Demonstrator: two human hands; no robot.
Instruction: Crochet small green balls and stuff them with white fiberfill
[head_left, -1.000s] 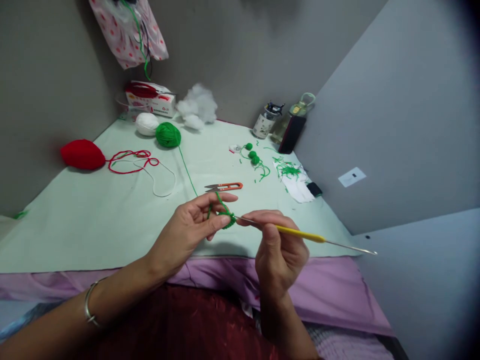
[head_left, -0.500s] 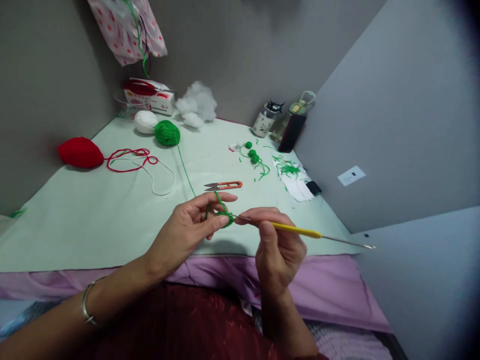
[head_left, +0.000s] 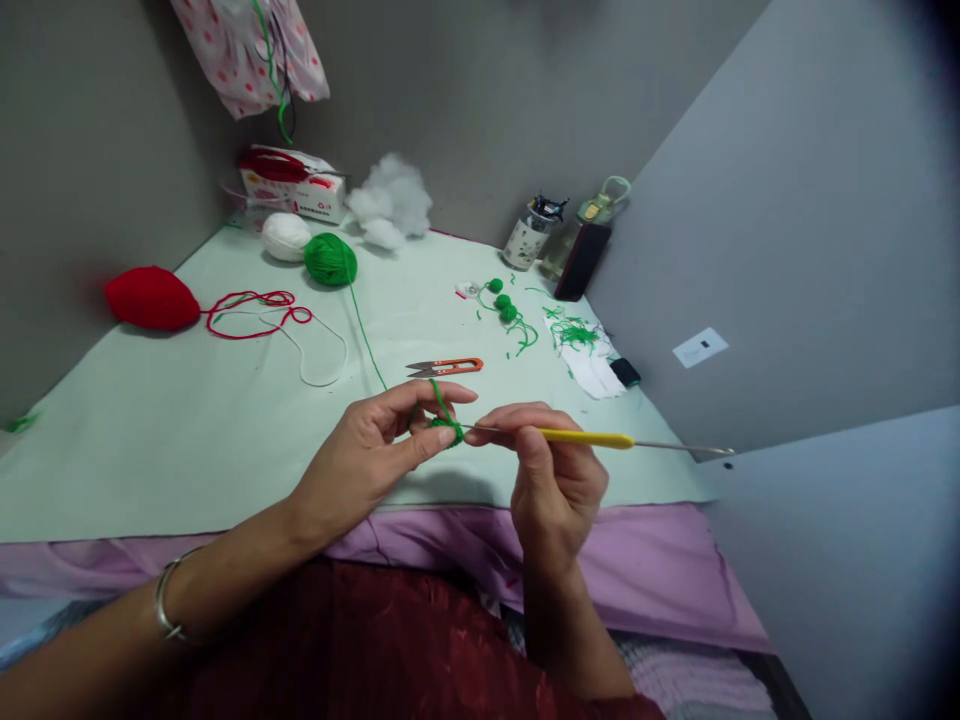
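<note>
My left hand (head_left: 375,445) pinches a small piece of green crochet work (head_left: 448,432) between thumb and fingers. Green yarn passes over its raised index finger and trails back to a green yarn ball (head_left: 330,260). In my right hand (head_left: 559,480) is a crochet hook with a yellow handle (head_left: 589,438), gripped like a pencil. The hook's left tip meets the green piece, its exact place in the stitches too small to tell; the other metal end points right. Just beyond my left fingers lie orange thread snips (head_left: 446,367).
A red yarn ball (head_left: 154,298) and white yarn ball (head_left: 286,237) sit left. White stuffing (head_left: 391,202) and a box (head_left: 296,187) stand behind. Rightward are small green balls (head_left: 504,303), a pen cup (head_left: 526,240), a phone (head_left: 583,262) and green scraps (head_left: 577,335) on white paper.
The hook's free right end has swung upward and a little left as my right hand turned slightly. My left hand keeps its pinch on the green piece. The whole view has shifted a little.
</note>
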